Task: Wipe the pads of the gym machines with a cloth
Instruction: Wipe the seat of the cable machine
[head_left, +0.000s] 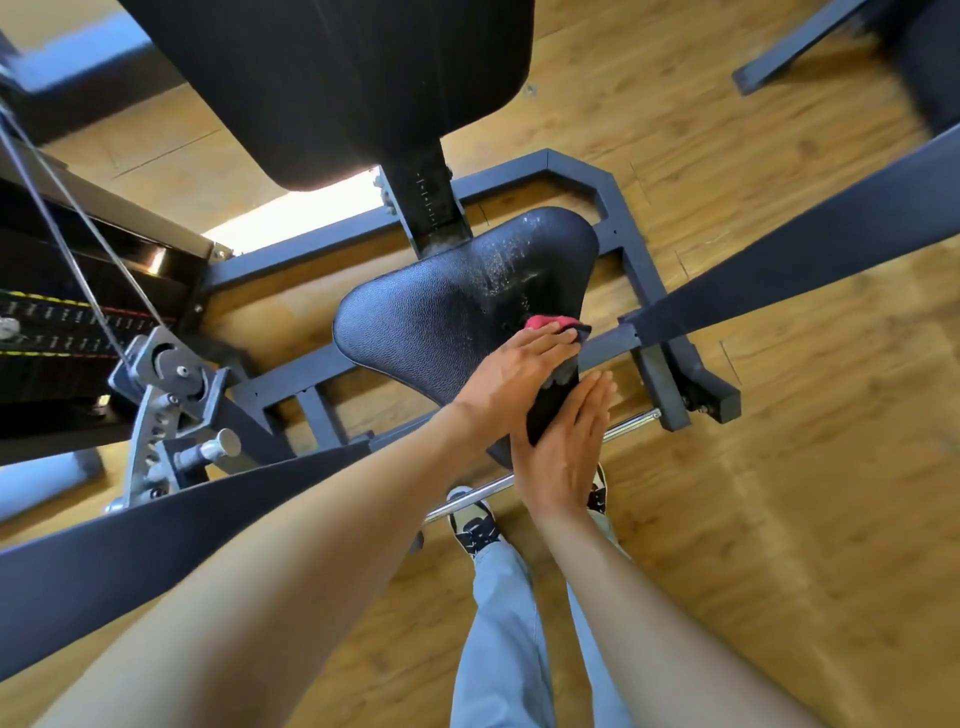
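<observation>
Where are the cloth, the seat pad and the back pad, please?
cloth (545, 323): head view, on its red fold beyond the left fingers.
seat pad (436, 322): head view, on its dry middle.
back pad (332, 78): head view, on its face.

Cloth (551, 326) lies on the seat pad (441, 312) near its right edge, under the left hand (511, 376); back pad (337, 78) stands behind.

Bare seat pad (431, 312) left of the hands, back pad (332, 78) overhead, frame arms (779, 254) flanking
</observation>
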